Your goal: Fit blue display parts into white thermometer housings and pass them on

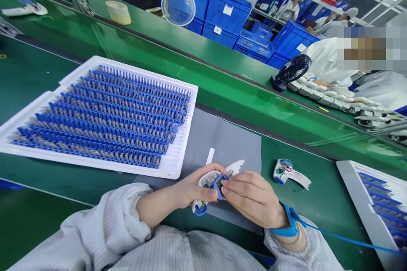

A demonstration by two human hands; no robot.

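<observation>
My left hand (194, 187) is closed around a white gun-shaped thermometer housing (207, 178), open with green and blue parts showing inside. Its handle points up to the right, behind the fingers of my right hand (254, 197). Those fingers pinch a blue display frame (217, 186) with a dark screen face, held against the housing. My left thumb also touches the frame. How far the frame sits in the housing is hidden by my fingers. Below, a round blue end piece (200, 209) shows at the housing's tip. A blue wrist strap (286, 222) with a cord is on my right wrist.
Left of my hands lies a white tray (171, 170) with rows of blue parts. A grey mat (243, 139) bears a white strip (210, 156). Another opened housing (288, 172) with wires lies right, before a second tray (352, 186). A clear barrier (222, 89) runs behind.
</observation>
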